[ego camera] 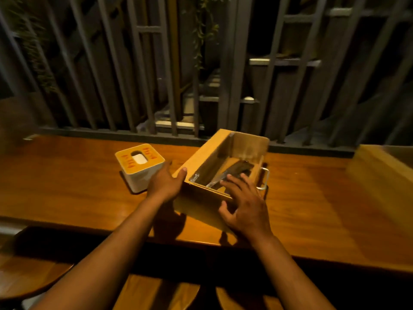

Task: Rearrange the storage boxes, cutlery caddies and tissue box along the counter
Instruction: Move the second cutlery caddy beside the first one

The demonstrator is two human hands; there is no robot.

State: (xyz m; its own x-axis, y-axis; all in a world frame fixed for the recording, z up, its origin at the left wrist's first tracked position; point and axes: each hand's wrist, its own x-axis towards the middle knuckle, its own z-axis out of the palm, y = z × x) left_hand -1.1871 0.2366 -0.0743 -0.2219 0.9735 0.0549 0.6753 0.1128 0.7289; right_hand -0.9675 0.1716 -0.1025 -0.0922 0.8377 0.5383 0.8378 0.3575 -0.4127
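A wooden storage box (202, 153) with an open top sits on the wooden counter (67, 189), turned at an angle. Dark wrapped cutlery packets (237, 170) lie inside it, and a metal handle (264, 177) is on its right side. My left hand (166, 183) rests against the box's left near corner, thumb on the rim, fingers apart. My right hand (244, 204) lies over the near rim, fingers spread above the box, thumb on its front wall. A white tissue box (139, 166) with an orange top stands just left of my left hand.
A second wooden box (384, 173) stands blurred at the counter's right end. Grey vertical railing bars (143, 74) run behind the counter's far edge. Wooden stool seats (29, 278) sit below the near edge.
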